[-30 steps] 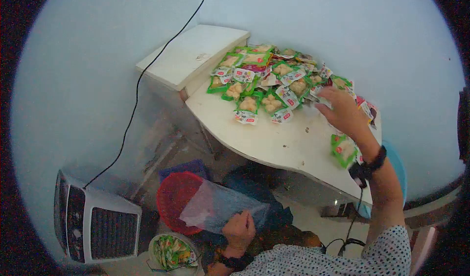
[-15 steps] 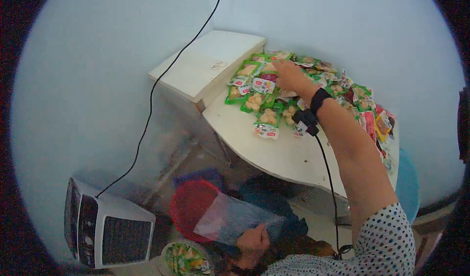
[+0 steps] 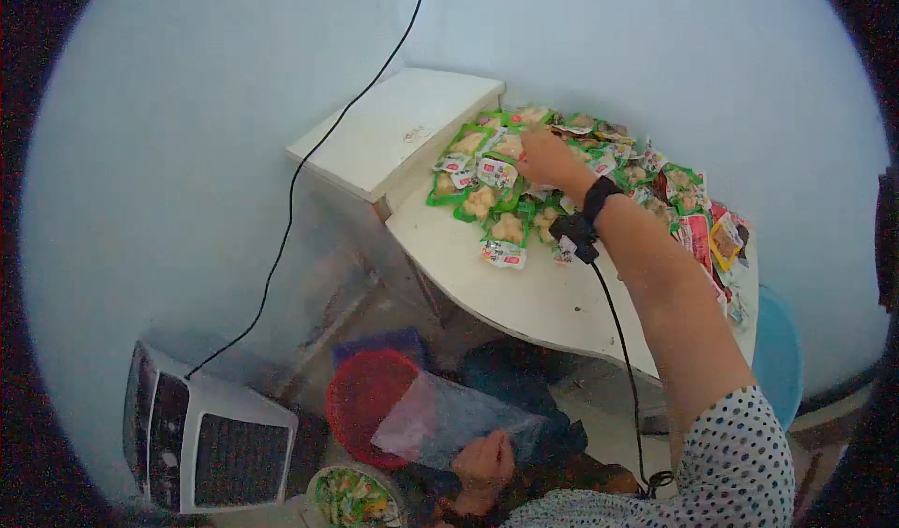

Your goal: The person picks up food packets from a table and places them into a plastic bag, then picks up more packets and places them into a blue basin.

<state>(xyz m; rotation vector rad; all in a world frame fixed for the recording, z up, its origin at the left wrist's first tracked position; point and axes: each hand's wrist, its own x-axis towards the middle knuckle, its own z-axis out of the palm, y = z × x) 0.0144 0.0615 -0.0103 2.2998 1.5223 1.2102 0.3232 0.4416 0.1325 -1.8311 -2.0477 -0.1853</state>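
My right hand (image 3: pixel 552 161) reaches over a spread of small sealed snack packets (image 3: pixel 508 228) on a white table (image 3: pixel 524 299). Its fingers are curled down against the packets at the left of the pile; what is between them is hidden. Many packets have green edges and pale contents; some on the right are red or yellow. Low in the view, my left hand (image 3: pixel 484 462) is closed on a clear plastic bag (image 3: pixel 454 420), which lies across my lap and over the edge of a red basin (image 3: pixel 361 402).
A round tub (image 3: pixel 318 495) of green packets stands at the bottom left, near a grey-white appliance (image 3: pixel 243 453) with a black cord. A raised white box top (image 3: pixel 403 121) adjoins the table. A blue basin (image 3: pixel 777 350) stands right. A small black device (image 3: pixel 573 238) hangs from my right wrist with a cable.
My right hand has moved slightly down and left over the packets, and its fingers look more curled. A purple packet beside it no longer shows. My left hand stays on the bag.
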